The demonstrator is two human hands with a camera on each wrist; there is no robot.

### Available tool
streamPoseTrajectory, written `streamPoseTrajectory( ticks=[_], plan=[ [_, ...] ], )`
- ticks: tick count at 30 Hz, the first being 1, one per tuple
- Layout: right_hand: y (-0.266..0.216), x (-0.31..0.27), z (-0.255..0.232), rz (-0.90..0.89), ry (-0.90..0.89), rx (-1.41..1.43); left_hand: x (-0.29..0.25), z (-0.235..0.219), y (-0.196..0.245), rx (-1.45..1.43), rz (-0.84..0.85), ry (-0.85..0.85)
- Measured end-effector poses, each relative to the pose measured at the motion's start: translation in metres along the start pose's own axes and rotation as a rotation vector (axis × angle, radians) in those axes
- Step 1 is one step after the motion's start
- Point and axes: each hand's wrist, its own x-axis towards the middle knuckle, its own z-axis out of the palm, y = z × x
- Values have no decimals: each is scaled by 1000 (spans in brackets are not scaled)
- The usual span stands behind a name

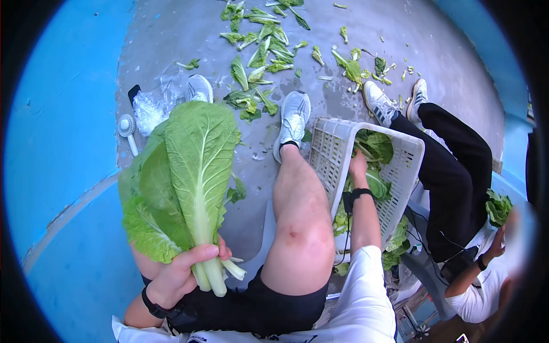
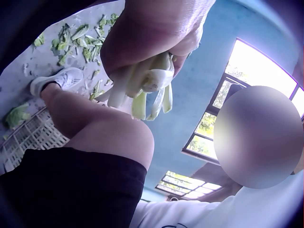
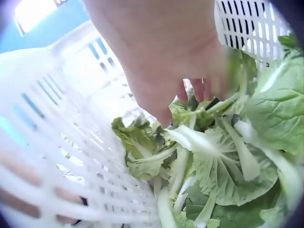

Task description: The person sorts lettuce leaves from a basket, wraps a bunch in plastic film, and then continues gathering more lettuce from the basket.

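My left hand (image 1: pixel 186 268) grips a bunch of leafy greens (image 1: pixel 197 166) by its pale stems. The broad green leaves stand upright above the fist, and the cut stem ends (image 2: pixel 149 80) poke out below it. In the head view my right hand (image 1: pixel 358 164) reaches down into a white plastic basket (image 1: pixel 394 130). Loose greens (image 3: pixel 237 161) lie in that basket. The right wrist view has the right hand (image 3: pixel 190 71) over them, thumb and fingers spread apart, fingertips down among the leaves and partly hidden.
Leaf scraps (image 1: pixel 269 48) lie scattered on the grey floor. Near the blue wall (image 1: pixel 57 114) are a clear plastic bag (image 1: pixel 154 108) and a small white handheld fan (image 1: pixel 127 127). Another person's legs (image 1: pixel 457 154) stretch out right of the basket; that person's hand (image 1: pixel 498 243) is near some greens (image 1: pixel 498 207).
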Motion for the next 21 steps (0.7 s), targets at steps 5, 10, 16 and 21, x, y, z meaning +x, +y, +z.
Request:
streamPoseTrajectory(
  ticks=[5,10,16,21],
  plan=[
    [0,-7,16,147,-279,-76,2,1,2,-3,2,-2],
    [20,-34,32,57,-132,-19,1,6,5,9,-7,-3],
    [-13,-114,-36,80,87,64,2,3,1,18,14,-52],
    [-25,-159,-90,2,464,227,8,-11,-10,-75,35,-105]
  ],
)
